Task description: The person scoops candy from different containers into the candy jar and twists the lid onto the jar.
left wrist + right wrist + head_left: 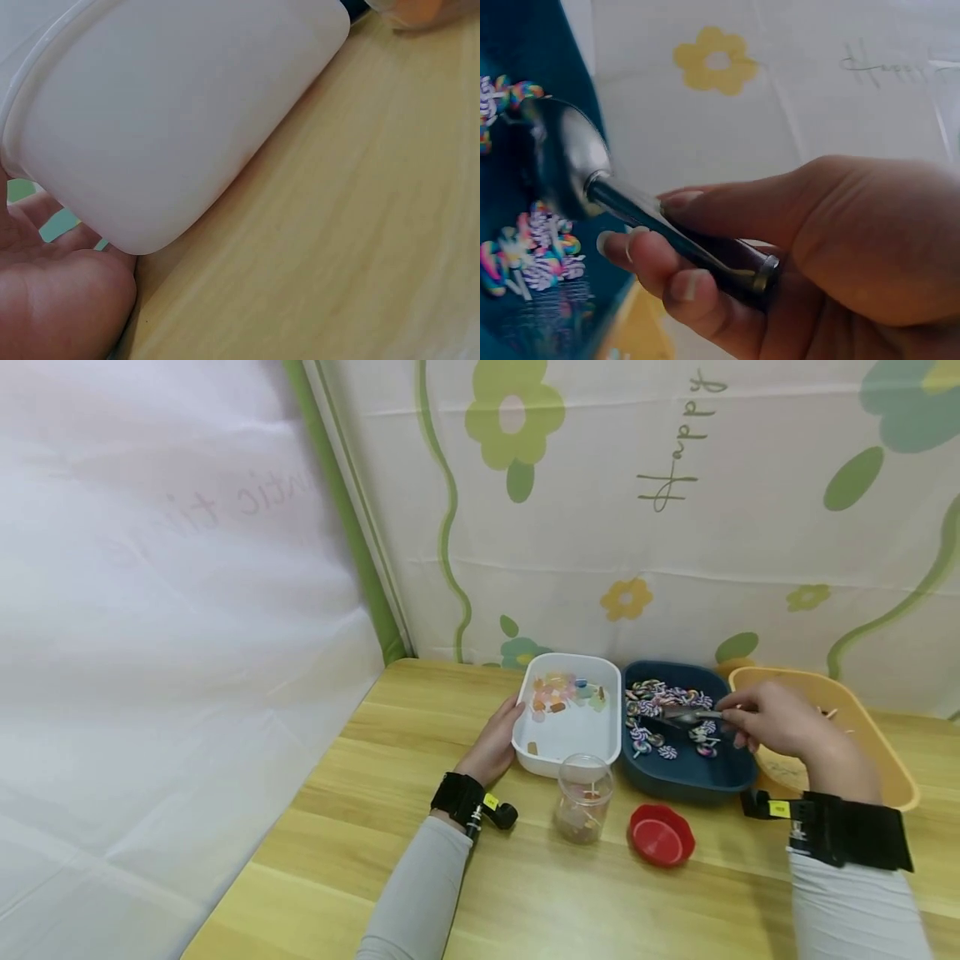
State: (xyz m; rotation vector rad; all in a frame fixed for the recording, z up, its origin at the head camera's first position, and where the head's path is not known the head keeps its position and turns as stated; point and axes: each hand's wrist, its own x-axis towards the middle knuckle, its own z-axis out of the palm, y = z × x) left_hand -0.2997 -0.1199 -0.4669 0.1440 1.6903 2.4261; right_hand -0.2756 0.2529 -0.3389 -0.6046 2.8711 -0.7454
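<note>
My left hand (495, 739) holds the left side of a white tray (562, 739), which carries small pastel and orange candy-like pieces (553, 693). In the left wrist view the fingers (71, 240) lie against the tray's outer wall. My right hand (780, 718) grips the handle of a metal scoop (570, 154), thumb on one side and fingers curled on the other. The scoop's bowl is inside a dark blue bin (690, 777), among small swirl lollipop pieces (667, 752). What the bowl contains is hidden.
A clear plastic jar (581, 818) with a few pieces inside stands in front of the white tray. Beside it lies a red scalloped dish or lid (662, 837). A yellow bin (888, 768) is at the right, partly behind my right arm. A printed curtain (570, 552) hangs behind the table.
</note>
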